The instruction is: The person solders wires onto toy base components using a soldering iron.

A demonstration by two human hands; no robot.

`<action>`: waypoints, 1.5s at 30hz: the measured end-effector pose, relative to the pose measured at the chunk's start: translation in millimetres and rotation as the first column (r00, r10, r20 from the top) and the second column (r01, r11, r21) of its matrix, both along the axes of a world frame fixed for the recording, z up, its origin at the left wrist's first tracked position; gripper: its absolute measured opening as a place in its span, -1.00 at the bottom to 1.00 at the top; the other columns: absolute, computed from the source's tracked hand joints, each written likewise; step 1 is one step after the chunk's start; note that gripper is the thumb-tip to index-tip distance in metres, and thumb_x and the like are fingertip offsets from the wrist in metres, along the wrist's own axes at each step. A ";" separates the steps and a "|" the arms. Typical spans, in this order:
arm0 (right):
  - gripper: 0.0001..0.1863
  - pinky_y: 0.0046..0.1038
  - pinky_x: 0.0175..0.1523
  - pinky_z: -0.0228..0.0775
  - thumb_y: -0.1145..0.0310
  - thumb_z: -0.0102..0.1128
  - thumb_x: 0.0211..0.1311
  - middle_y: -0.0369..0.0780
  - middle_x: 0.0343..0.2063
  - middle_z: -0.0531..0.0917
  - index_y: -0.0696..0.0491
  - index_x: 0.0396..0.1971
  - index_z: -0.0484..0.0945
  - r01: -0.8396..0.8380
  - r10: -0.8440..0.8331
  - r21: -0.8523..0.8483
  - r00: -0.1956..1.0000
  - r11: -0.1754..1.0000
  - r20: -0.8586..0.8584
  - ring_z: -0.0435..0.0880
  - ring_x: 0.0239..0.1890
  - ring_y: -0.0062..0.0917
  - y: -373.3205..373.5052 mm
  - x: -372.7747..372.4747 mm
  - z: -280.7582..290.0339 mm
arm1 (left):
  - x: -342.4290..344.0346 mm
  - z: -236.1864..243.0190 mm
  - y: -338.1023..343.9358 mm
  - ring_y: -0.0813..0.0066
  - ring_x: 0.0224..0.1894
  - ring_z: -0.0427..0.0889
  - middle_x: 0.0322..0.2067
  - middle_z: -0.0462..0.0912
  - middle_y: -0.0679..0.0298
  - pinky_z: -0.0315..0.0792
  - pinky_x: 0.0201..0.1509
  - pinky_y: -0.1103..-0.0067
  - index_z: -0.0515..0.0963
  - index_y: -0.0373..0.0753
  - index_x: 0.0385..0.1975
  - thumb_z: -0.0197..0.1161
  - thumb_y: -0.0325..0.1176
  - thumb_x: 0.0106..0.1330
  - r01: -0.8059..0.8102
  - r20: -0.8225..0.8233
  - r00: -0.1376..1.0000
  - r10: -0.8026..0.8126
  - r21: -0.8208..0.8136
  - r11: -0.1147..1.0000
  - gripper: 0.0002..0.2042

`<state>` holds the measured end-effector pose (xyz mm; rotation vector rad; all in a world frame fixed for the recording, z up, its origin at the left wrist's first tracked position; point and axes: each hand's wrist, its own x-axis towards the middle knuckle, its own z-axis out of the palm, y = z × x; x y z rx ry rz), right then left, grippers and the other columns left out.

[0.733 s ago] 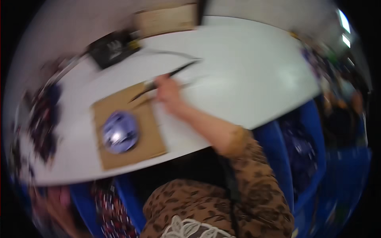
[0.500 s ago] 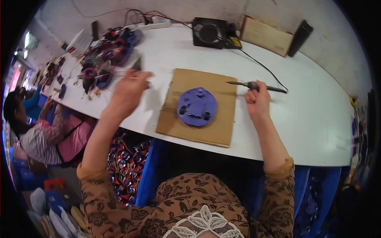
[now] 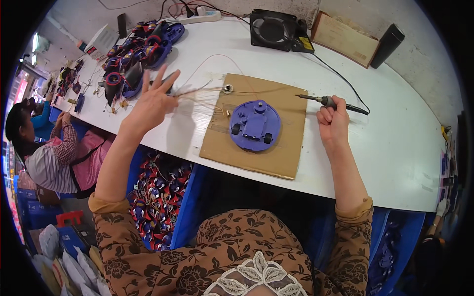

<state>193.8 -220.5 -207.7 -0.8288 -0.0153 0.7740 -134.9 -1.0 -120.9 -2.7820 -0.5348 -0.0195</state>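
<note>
Brown cardboard (image 3: pixel 276 166) still bears the purple base (image 3: pixel 255 126). Beside it, fingers of the right hand (image 3: pixel 334 123) remain closed around the iron (image 3: pixel 323 100); those of the left hand (image 3: pixel 152 106) are now splayed, any pinch on the wires (image 3: pixel 202 91) unclear. Those wires and a round part (image 3: pixel 227 89), at the cardboard's far-left corner, have newly appeared.

Black fan (image 3: pixel 271 32), white power strip (image 3: pixel 200 18)

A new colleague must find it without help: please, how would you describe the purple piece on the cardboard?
On the white table, find the brown cardboard. The purple piece there is roundish, with two black wheels; unlike purple parts in the crowded pile, it sits apart.
</note>
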 end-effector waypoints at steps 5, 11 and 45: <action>-0.84 -0.63 -0.70 -0.18 0.41 -0.04 0.13 -0.40 -0.81 0.13 0.09 -0.61 0.30 0.015 -0.015 0.049 1.000 0.999 -0.009 0.03 -0.80 -0.73 -0.2 7.2 -4.5 | 36.4 13.2 -34.3 0.26 0.04 0.38 -0.13 0.51 0.20 0.09 0.18 0.28 0.57 -0.24 -0.54 0.17 -0.61 -0.13 0.076 0.289 0.956 -0.042 -0.108 0.991 -0.86; -0.84 -0.64 -0.71 -0.18 0.40 -0.06 0.14 -0.41 -0.82 0.13 0.08 -0.60 0.29 0.033 -0.032 0.084 0.999 0.996 -0.023 0.02 -0.81 -0.74 -5.0 11.2 1.2 | 164.0 -36.8 -36.4 0.17 -0.25 0.48 -0.40 0.57 0.16 0.36 -0.16 0.45 0.52 -0.26 -0.37 0.27 -0.33 -0.04 0.207 0.631 0.774 0.056 -0.337 0.919 -0.77; -0.87 -0.71 -0.68 -0.01 0.37 -0.02 0.19 -0.28 -0.63 0.42 0.11 -0.45 0.35 -0.329 0.332 -0.072 0.877 0.942 0.348 0.13 -0.76 -0.78 -3.3 -90.2 13.4 | 49.1 -95.3 -137.0 0.38 -0.29 0.46 -0.56 0.55 0.43 0.17 -0.15 0.58 0.58 -0.12 -0.59 0.39 -0.53 -0.31 0.064 0.890 0.381 0.252 -0.297 0.953 -0.78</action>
